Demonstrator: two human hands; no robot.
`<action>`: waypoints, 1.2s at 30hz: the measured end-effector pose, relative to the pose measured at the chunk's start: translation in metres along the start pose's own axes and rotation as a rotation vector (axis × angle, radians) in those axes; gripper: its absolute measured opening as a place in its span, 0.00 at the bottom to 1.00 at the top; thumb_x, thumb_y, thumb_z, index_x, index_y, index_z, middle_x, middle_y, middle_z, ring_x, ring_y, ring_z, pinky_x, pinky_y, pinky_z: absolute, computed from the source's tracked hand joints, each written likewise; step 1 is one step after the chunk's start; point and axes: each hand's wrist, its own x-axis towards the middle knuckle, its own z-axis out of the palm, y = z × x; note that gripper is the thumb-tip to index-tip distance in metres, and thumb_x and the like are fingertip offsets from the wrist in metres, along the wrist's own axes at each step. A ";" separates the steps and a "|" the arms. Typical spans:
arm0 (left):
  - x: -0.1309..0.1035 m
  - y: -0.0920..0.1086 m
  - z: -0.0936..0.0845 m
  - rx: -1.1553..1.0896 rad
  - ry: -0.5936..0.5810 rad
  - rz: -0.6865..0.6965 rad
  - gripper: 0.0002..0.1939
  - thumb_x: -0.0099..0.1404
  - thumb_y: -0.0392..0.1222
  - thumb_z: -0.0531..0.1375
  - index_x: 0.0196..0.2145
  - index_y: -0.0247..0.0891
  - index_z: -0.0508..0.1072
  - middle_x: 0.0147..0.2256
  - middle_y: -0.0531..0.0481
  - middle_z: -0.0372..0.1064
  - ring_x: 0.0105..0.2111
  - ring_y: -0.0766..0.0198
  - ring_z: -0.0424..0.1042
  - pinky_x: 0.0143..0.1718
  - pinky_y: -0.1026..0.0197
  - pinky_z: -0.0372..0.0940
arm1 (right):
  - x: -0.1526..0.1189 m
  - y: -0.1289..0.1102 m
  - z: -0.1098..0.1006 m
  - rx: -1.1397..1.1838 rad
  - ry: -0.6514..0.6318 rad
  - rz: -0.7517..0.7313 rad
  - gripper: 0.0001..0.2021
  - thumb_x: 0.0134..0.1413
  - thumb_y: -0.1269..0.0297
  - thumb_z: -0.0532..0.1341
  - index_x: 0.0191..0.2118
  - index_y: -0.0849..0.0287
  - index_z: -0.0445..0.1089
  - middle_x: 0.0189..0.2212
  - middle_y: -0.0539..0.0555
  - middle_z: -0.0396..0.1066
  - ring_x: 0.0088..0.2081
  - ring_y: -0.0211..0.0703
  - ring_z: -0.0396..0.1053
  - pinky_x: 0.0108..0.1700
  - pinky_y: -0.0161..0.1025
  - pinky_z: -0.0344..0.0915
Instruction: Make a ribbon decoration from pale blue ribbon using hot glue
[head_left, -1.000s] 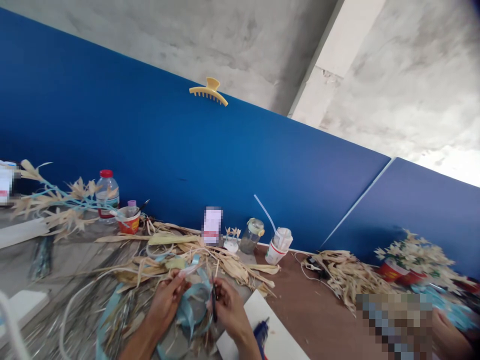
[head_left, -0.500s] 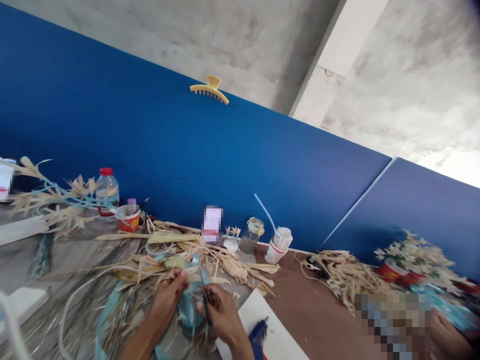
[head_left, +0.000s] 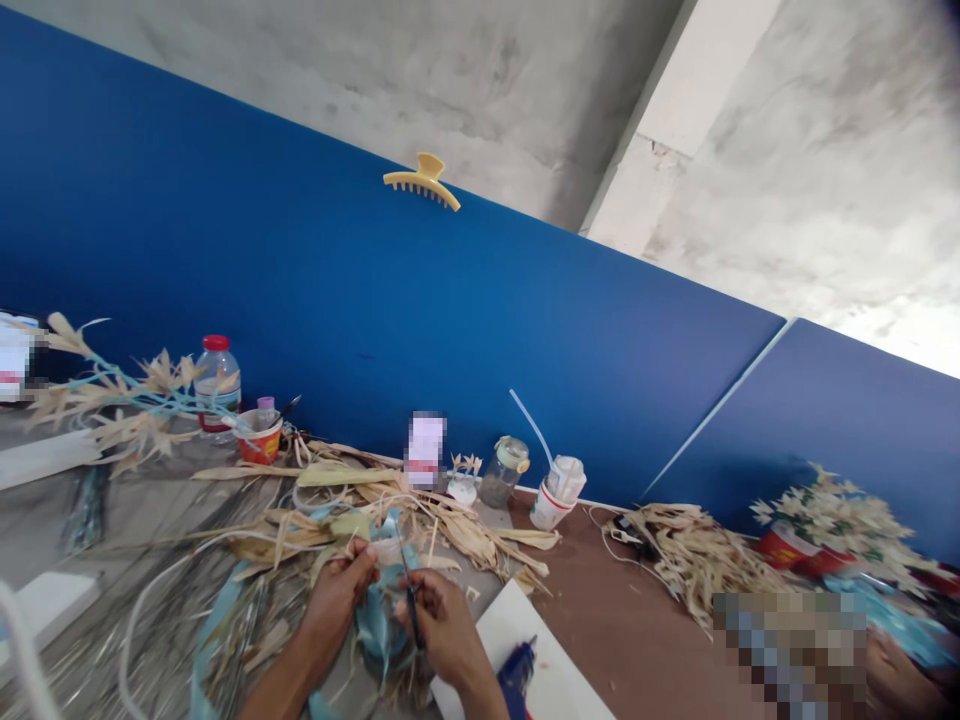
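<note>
Gripping scissors, our right hand has neared our left hand, pinched on a pale strip. The bottle label looks blurred.

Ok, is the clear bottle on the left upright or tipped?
Upright: the bottle stands with its red cap at the top, close to the red-and-white cup.

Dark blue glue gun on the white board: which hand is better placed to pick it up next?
Probably the right hand, nearer the glue gun than the left hand, though it holds a dark-handled tool.
</note>
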 end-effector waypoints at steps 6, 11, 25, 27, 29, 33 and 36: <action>0.001 0.000 -0.001 0.041 -0.014 0.060 0.20 0.41 0.49 0.71 0.16 0.39 0.64 0.13 0.61 0.55 0.16 0.69 0.58 0.24 0.64 0.59 | 0.001 0.000 0.001 -0.008 -0.005 0.012 0.10 0.40 0.71 0.61 0.32 0.57 0.75 0.17 0.46 0.66 0.18 0.33 0.56 0.22 0.30 0.51; 0.000 0.000 0.000 0.029 -0.007 0.050 0.18 0.40 0.48 0.72 0.19 0.40 0.66 0.15 0.60 0.59 0.18 0.68 0.61 0.23 0.65 0.59 | 0.002 -0.002 0.001 -0.048 0.003 -0.028 0.09 0.40 0.72 0.60 0.30 0.56 0.75 0.16 0.45 0.63 0.18 0.34 0.55 0.21 0.31 0.51; -0.009 0.003 0.005 0.349 -0.210 0.049 0.18 0.41 0.50 0.70 0.16 0.37 0.68 0.16 0.57 0.59 0.19 0.68 0.56 0.22 0.65 0.53 | 0.008 -0.003 -0.008 0.196 0.295 -0.085 0.20 0.33 0.67 0.67 0.39 0.58 0.67 0.24 0.47 0.69 0.26 0.39 0.66 0.30 0.35 0.62; -0.011 0.004 0.006 0.366 -0.231 0.037 0.18 0.41 0.49 0.71 0.16 0.37 0.68 0.16 0.57 0.59 0.19 0.68 0.56 0.23 0.65 0.53 | 0.010 -0.002 -0.006 0.149 0.310 -0.082 0.19 0.33 0.67 0.66 0.37 0.59 0.67 0.21 0.46 0.67 0.24 0.38 0.64 0.28 0.34 0.60; -0.012 0.005 0.006 0.363 -0.241 0.024 0.17 0.42 0.49 0.71 0.16 0.37 0.68 0.16 0.57 0.59 0.20 0.68 0.57 0.23 0.65 0.53 | 0.011 0.000 -0.005 0.116 0.322 -0.079 0.17 0.33 0.66 0.64 0.36 0.59 0.67 0.20 0.45 0.66 0.22 0.37 0.61 0.26 0.34 0.58; -0.013 0.006 0.005 0.325 -0.242 -0.002 0.17 0.46 0.51 0.69 0.19 0.37 0.69 0.16 0.57 0.60 0.18 0.69 0.54 0.21 0.66 0.49 | 0.013 0.006 -0.004 0.080 0.363 -0.083 0.16 0.33 0.66 0.64 0.35 0.59 0.67 0.18 0.44 0.65 0.21 0.36 0.60 0.25 0.33 0.56; -0.011 0.003 0.002 0.282 -0.234 0.000 0.17 0.48 0.53 0.68 0.22 0.36 0.71 0.17 0.56 0.61 0.18 0.70 0.54 0.20 0.66 0.48 | 0.013 0.009 -0.004 0.093 0.429 -0.107 0.16 0.35 0.65 0.64 0.36 0.59 0.67 0.19 0.44 0.66 0.21 0.36 0.61 0.25 0.33 0.58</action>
